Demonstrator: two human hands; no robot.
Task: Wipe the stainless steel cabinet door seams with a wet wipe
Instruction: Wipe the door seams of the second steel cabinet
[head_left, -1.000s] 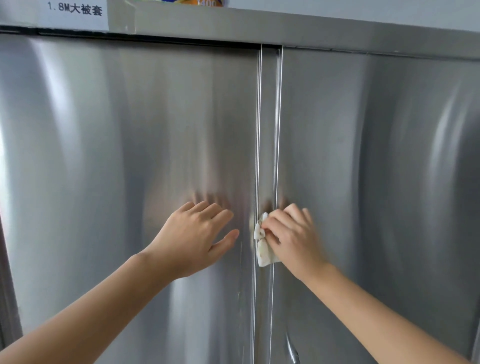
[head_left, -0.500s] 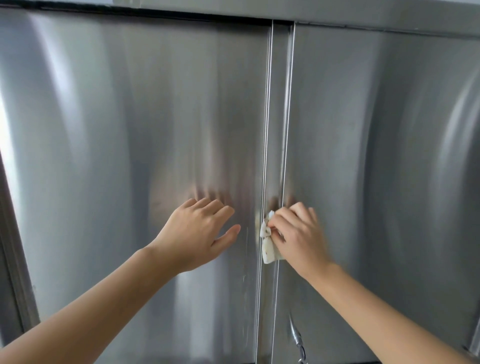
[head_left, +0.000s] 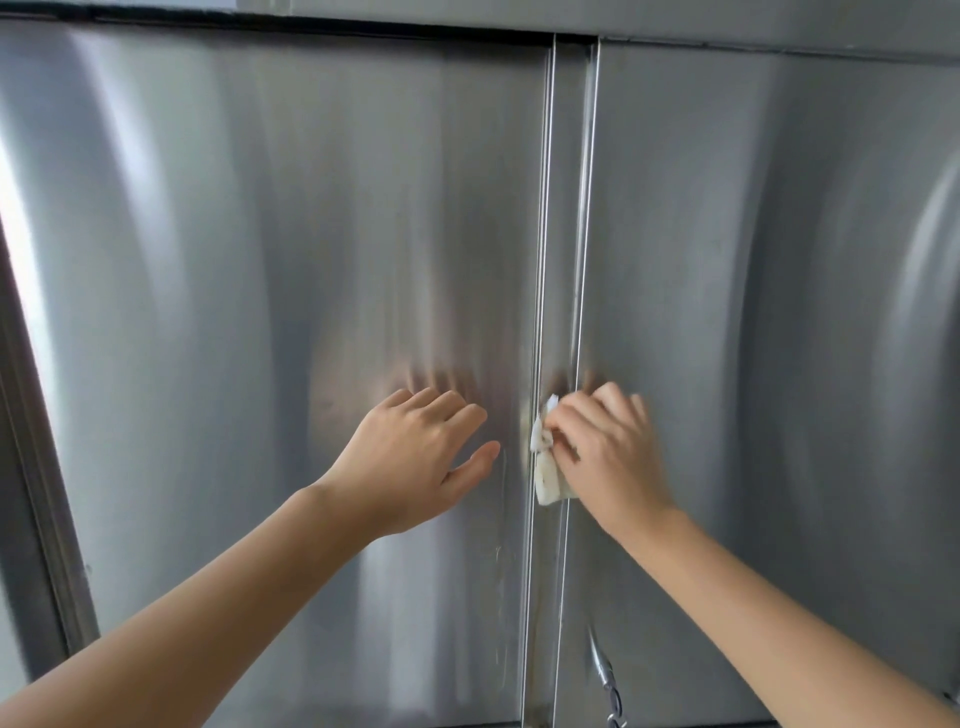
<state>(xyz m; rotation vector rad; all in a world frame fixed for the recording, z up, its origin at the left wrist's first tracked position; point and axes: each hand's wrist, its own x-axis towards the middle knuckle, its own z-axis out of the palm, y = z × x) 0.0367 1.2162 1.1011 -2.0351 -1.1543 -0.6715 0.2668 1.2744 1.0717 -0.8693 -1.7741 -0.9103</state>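
wet wipe (head_left: 546, 470): soft, limp, light, bunched against centre seam (head_left: 540, 291), mid-height. right hand (head_left: 605, 457) curls around it; best gripped at bunched middle. left hand (head_left: 415, 457) flat, fingers extended, left of seam, holding nothing. steel likely slippery.

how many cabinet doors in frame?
2. Left door, left hand flat on it; right door, past the seam where the right hand holds the wet wipe. Far-left edge may hide another.

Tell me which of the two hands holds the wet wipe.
The right hand, which pinches the white wet wipe against the seam between the doors. The left hand holds nothing; its fingers rest on the left door.
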